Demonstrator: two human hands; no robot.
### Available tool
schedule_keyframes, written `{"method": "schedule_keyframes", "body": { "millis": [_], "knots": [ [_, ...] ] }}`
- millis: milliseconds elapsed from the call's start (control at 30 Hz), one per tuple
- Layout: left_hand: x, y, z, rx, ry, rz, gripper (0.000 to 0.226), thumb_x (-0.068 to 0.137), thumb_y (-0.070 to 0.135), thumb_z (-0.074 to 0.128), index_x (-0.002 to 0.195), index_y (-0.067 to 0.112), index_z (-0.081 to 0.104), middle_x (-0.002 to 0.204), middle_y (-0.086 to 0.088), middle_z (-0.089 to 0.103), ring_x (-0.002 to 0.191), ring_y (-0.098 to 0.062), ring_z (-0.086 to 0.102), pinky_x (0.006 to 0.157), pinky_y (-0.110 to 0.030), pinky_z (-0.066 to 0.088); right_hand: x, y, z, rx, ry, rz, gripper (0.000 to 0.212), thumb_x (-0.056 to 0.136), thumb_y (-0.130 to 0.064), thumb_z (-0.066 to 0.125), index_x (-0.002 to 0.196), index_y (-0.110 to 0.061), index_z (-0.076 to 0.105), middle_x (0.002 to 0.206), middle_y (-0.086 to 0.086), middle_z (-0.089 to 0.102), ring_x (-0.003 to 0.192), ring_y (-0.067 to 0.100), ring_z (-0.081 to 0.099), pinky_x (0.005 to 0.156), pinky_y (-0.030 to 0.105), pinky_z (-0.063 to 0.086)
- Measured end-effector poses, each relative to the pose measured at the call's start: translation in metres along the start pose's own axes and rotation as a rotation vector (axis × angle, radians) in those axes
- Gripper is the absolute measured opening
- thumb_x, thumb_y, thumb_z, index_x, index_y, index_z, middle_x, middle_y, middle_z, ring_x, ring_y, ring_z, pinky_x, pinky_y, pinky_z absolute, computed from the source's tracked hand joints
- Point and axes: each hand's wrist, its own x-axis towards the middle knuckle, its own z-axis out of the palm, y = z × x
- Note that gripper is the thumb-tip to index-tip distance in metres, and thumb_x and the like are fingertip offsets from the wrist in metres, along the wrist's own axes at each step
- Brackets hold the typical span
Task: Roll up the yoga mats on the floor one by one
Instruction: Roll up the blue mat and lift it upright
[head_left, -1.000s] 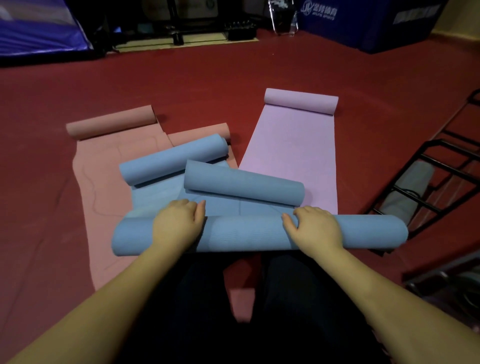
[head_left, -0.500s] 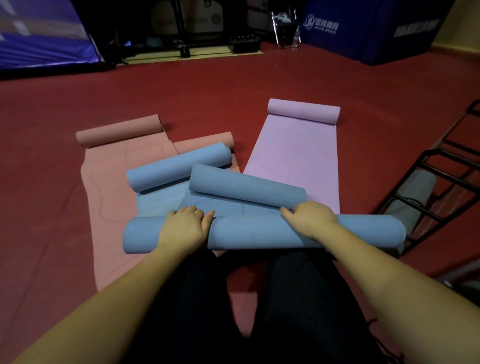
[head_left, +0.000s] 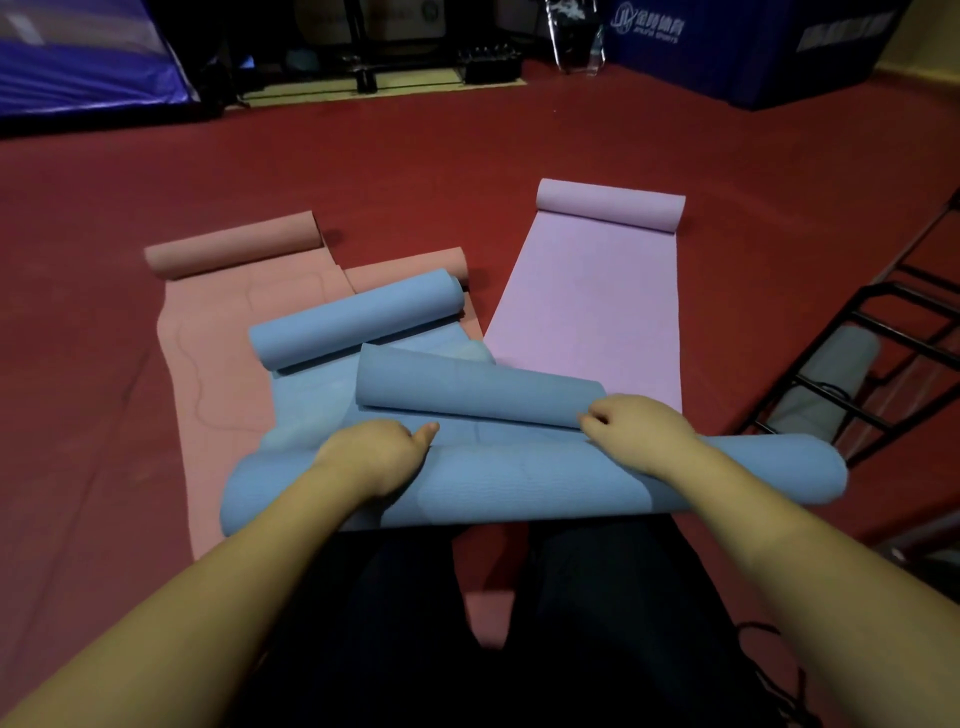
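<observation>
Two bare hands rest on top of a thick blue roll (head_left: 519, 483) lying crosswise on the red floor (head_left: 467, 156), just ahead of the person's knees. Left hand (head_left: 376, 454) presses down with fingers curled over the far side, thumb pointing right. Right hand (head_left: 636, 431) has its fingers bent over the roll's far edge. Beyond lie two partly rolled blue mats (head_left: 358, 317), a salmon mat (head_left: 218, 332) and a pink mat (head_left: 592, 306).
</observation>
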Motion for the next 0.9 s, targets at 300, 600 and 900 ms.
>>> {"method": "schedule_keyframes", "body": {
  "millis": [300, 600, 900],
  "knots": [
    [0.029, 0.004, -0.020, -0.104, -0.247, 0.010, 0.061, 0.105, 0.050, 0.026, 0.142, 0.007, 0.049, 0.153, -0.014, 0.041, 0.138, -0.029, 0.041, 0.110, -0.033, 0.028, -0.029, -0.013, 0.032, -0.123, 0.321, -0.040, 0.070, 0.089, -0.062, 0.015, 0.087, -0.013, 0.066, 0.090, 0.009, 0.068, 0.090, 0.031, 0.061, 0.079, 0.039, 0.042],
    [0.042, -0.001, -0.014, -0.140, -0.229, 0.015, 0.058, 0.104, 0.053, 0.030, 0.138, 0.014, 0.056, 0.150, -0.011, 0.046, 0.135, -0.028, 0.044, 0.109, -0.036, 0.031, -0.019, -0.014, 0.037, -0.144, 0.363, -0.027, 0.073, 0.083, -0.065, 0.016, 0.087, -0.016, 0.070, 0.084, 0.004, 0.070, 0.084, 0.029, 0.064, 0.075, 0.037, 0.042],
    [0.014, -0.002, 0.004, -0.085, 0.510, 0.041, 0.051, 0.102, 0.040, 0.035, 0.063, 0.013, 0.053, 0.076, -0.010, 0.065, 0.077, -0.036, 0.060, 0.064, -0.039, 0.041, 0.002, -0.014, 0.026, -0.162, 0.246, 0.025, 0.055, 0.095, -0.060, 0.031, 0.091, -0.020, 0.069, 0.098, 0.005, 0.071, 0.094, 0.027, 0.064, 0.072, 0.033, 0.040]
  ]
}}
